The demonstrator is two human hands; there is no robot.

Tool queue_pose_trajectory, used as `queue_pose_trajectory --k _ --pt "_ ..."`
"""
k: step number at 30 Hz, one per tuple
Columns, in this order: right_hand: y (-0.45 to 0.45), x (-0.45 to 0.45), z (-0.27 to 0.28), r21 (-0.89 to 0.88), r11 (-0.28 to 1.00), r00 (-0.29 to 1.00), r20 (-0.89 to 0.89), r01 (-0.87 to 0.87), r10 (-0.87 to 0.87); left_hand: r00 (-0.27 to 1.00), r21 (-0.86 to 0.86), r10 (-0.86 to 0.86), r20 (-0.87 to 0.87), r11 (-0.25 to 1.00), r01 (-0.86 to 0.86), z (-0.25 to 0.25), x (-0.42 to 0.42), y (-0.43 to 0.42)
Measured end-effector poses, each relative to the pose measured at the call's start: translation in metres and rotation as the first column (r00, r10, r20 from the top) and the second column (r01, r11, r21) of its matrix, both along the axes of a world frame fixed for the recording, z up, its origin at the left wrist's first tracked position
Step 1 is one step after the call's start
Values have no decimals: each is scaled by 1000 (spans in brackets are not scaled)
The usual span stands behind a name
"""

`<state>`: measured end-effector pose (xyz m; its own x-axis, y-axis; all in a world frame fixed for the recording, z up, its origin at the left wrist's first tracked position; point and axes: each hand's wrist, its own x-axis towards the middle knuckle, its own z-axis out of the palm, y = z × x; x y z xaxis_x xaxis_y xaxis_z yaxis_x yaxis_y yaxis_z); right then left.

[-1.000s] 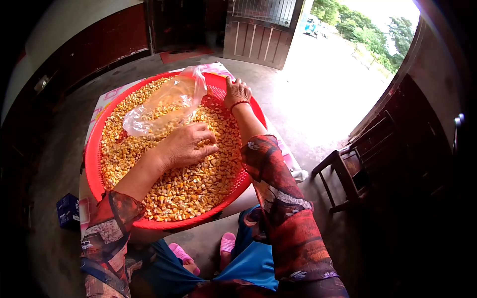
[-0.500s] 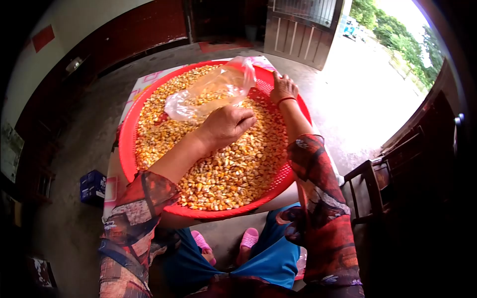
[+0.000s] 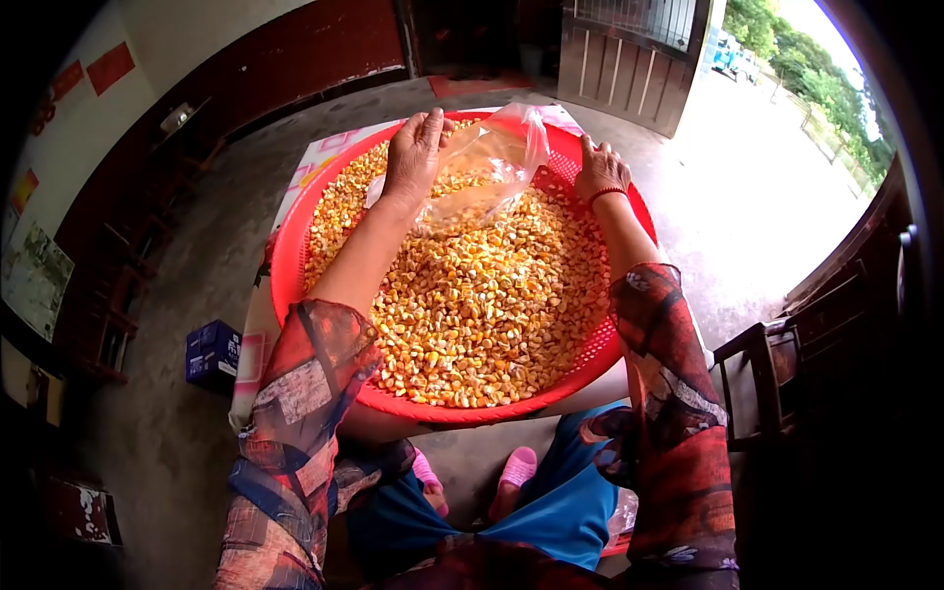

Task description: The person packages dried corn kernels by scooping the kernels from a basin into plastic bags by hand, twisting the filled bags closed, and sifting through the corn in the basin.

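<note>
A wide red plastic basket point(image 3: 285, 258) holds a layer of yellow corn kernels point(image 3: 482, 315). Over the far part of the corn lies a clear plastic bag point(image 3: 506, 157), crumpled and partly see-through. My left hand point(image 3: 413, 162) is at the bag's left side, its fingers bent and closed on the thin plastic; the fingertips are partly hidden. On the basket's far right rim rests my right hand point(image 3: 602, 169), a red band round its wrist, its fingers curled over the edge.
The basket stands on a table with a pink-and-white patterned cover point(image 3: 254, 359). A dark blue box point(image 3: 212, 352) is on the floor at left, a wooden chair point(image 3: 757, 374) at right. Beyond are an open door point(image 3: 629, 64) and bright ground outside.
My left hand has moved from above the middle of the corn, where it was a fist, forward to the bag. My right hand stays on the rim. The view has shifted slightly.
</note>
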<state>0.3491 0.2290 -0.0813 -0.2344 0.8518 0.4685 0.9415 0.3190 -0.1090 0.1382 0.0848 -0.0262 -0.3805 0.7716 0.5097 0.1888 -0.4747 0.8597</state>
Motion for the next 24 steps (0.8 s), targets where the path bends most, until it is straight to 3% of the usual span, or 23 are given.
queue_pose_trajectory --k 1,2,4,5,6,8,10,12,14,16,21,23,24 --pt "1 0 0 -1 1000 1000 3 7 -7 999 -162 -6 54 987 14 2 0 -4" --pt "1 -1 0 -2 1000 1000 6 14 -14 998 -166 -5 55 986 14 -3 -3 1" --pt "1 0 0 -4 1000 1000 4 9 -9 950 -8 48 -309 999 -53 -13 -11 9" --pt "1 -1 0 1 1000 1000 -1 6 -6 908 -79 -6 -420 996 -30 -18 -20 9" --pt "1 0 0 -3 1000 1000 -3 1 -1 907 -83 -4 -422 996 -35 -15 -25 3" --pt "3 0 -2 7 1000 1000 0 4 -4 821 -259 -165 -547 966 21 0 -31 -15" --pt "3 -1 -2 3 1000 1000 -4 3 -3 826 -336 -221 -519 941 41 22 -24 -42" --pt "3 0 -1 -3 1000 1000 4 0 0 636 -592 -424 -645 803 -66 35 -25 -58" --pt "2 1 0 -10 1000 1000 10 6 -5 571 -586 -435 -696 803 -103 33 -27 -61" --pt "0 0 2 -20 1000 1000 12 5 -4 312 -417 -325 -893 859 -297 33 -26 -68" --pt "2 0 2 -39 999 1000 4 4 -4 374 -402 -252 -893 819 -409 18 -43 -53" --pt "2 1 1 -36 999 1000 3 2 -2 484 -270 -34 -874 863 -428 17 -46 -47" --pt "2 0 1 -34 999 1000 3 3 -3 484 -271 -35 -874 863 -426 18 -45 -45"
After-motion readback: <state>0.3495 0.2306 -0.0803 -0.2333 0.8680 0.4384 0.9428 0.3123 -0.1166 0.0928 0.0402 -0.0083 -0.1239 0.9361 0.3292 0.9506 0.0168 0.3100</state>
